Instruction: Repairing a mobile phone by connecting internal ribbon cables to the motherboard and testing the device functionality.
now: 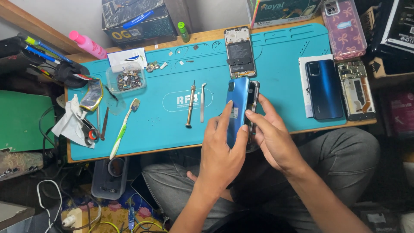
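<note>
Both hands hold a blue smartphone (pixel 238 101) on edge above the near side of the teal work mat (pixel 280 82). My left hand (pixel 220 151) grips its blue back cover, index finger pressed on the cover. My right hand (pixel 269 136) pinches the dark frame edge along the phone's right side, where the cover stands slightly apart from the body. A brass-handled screwdriver (pixel 190 105) and metal tweezers (pixel 202 102) lie on the mat just left of the phone.
An opened phone frame (pixel 239 51) lies at the mat's far edge. A dark blue phone (pixel 324 88) and a bare phone chassis (pixel 357 89) sit at right. A toothbrush (pixel 123 128), a clear parts tray (pixel 126 80), a pink bottle (pixel 88 44) and boxes surround the mat.
</note>
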